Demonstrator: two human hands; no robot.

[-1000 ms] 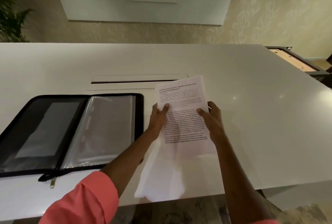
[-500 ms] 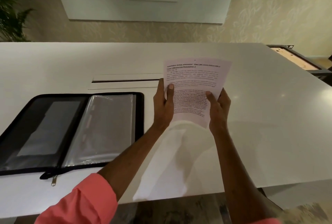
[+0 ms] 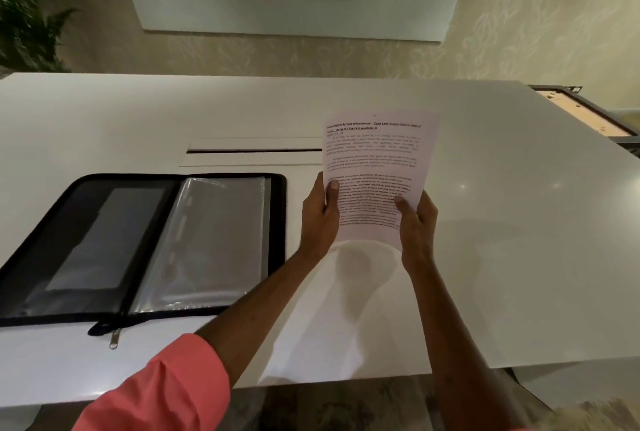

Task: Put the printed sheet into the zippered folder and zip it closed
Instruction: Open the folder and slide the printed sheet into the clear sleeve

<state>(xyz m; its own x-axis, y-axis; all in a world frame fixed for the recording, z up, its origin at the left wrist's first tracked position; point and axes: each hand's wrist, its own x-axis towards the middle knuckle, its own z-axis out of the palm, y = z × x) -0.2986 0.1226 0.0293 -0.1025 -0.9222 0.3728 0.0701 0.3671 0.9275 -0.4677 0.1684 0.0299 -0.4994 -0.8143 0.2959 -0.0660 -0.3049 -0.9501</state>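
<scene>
Printed sheet (image 3: 375,174) is up off the counter (image 3: 502,223), held tilted in front of you, text facing you. Your left hand (image 3: 320,216) pinches its left edge, thumb on the print; your right hand (image 3: 415,226) grips the lower right corner, so both hands are closed on the paper. Zippered folder (image 3: 138,243) lies wide open on the counter, well to the left of the sheet, clear plastic sleeves (image 3: 211,240) showing on its right half. Zipper pull (image 3: 115,338) hangs loose at the near edge. So the pickup looks done, and that's 1 step. Still ahead, by my reading: carry the sheet left, slide it in, fold the folder shut, and run the zip around.
</scene>
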